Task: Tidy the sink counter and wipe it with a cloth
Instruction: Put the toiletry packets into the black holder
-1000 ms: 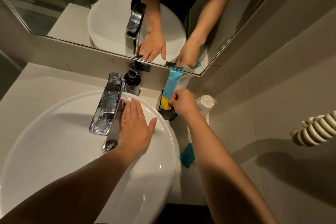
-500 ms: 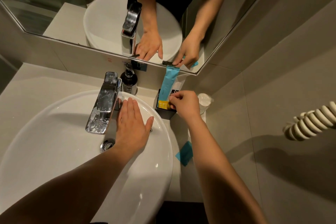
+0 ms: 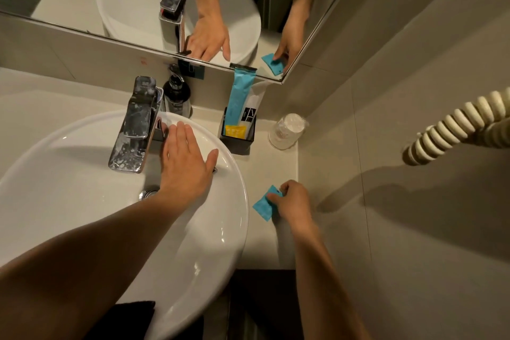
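The right hand (image 3: pixel 294 203) has left the black holder (image 3: pixel 238 139) at the back of the counter (image 3: pixel 278 165) and come nearer, where its fingertips now pinch a small blue packet (image 3: pixel 263 205) lying just beside the basin (image 3: pixel 110 201). The left hand (image 3: pixel 186 164) lies flat and open, holding nothing, on the basin's rim beside the tap (image 3: pixel 135 130). The holder keeps its blue and yellow sachets; a wrapped cup (image 3: pixel 287 131) stands near it.
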The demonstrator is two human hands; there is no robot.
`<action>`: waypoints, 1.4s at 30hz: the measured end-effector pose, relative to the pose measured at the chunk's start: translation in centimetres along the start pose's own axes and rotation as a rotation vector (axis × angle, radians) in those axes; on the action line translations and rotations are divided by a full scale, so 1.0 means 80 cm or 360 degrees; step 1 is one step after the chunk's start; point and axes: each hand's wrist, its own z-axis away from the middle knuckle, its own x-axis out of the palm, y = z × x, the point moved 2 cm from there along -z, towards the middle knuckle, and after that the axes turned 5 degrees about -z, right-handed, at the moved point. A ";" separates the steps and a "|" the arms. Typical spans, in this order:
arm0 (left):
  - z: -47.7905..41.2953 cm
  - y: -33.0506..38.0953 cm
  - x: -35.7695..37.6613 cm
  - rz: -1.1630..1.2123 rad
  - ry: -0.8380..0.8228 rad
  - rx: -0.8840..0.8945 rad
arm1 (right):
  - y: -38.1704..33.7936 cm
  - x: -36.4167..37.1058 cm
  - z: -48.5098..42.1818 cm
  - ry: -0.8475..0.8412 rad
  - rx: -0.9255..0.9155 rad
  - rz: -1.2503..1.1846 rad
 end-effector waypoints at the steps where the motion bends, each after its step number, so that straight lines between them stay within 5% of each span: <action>1: 0.000 0.000 0.000 -0.0002 -0.0001 0.0001 | 0.004 0.007 0.004 -0.0016 0.0041 -0.0033; 13: -0.002 -0.001 0.002 -0.0033 0.0015 0.0003 | 0.005 0.004 0.016 0.0084 0.0034 -0.0544; 23: -0.004 -0.002 0.005 -0.0054 0.0031 0.0003 | -0.145 -0.071 -0.001 0.0115 -0.0767 -0.0832; 28: -0.003 -0.002 0.006 -0.0054 0.0058 0.0010 | -0.203 -0.060 -0.024 0.0061 -0.0907 -0.0577; 34: -0.002 -0.002 0.007 -0.0083 0.0072 0.0013 | -0.214 -0.029 -0.049 -0.0097 -0.0767 -0.0167; 42: -0.002 -0.004 0.010 -0.0064 0.0082 0.0002 | -0.211 -0.005 -0.061 -0.0124 -0.0500 -0.0131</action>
